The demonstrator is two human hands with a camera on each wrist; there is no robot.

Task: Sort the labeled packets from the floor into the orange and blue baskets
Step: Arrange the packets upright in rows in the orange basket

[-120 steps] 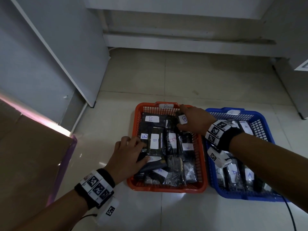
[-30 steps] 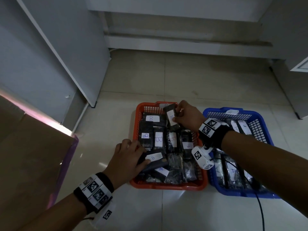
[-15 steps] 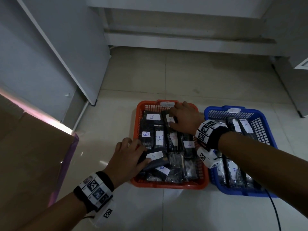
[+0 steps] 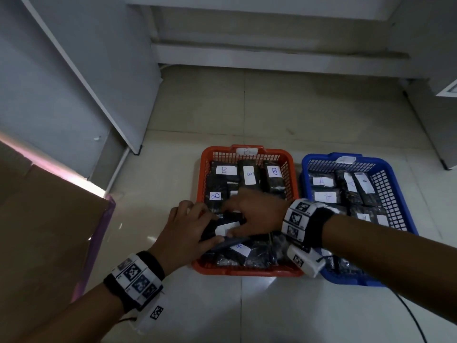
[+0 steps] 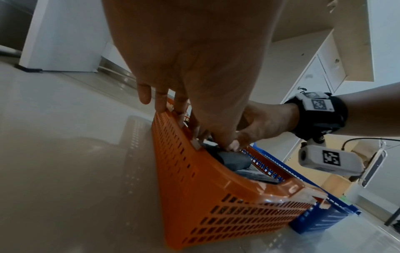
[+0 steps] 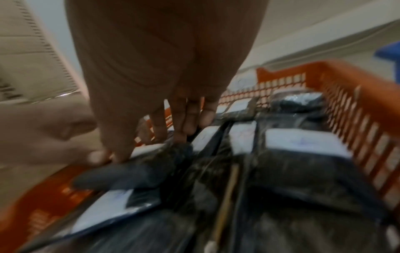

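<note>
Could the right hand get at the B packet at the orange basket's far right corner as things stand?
Probably yes. That packet lies uncovered on top, just beyond the right hand, which is already over the orange basket; nothing stands between them.

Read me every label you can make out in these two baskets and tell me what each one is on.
"B": far-left packet, middle packet, left-side packet in orange basket.
"B", sideways: far-right packet.
"A": packet in blue basket.
Basket rim tags, other labels: too blurred.

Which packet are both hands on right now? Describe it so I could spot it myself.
Find the orange basket left of the blue basket. At its near left, the left hand and right hand meet on one dark packet. Unlike its flat neighbours, it sits raised and tilted on top.
</note>
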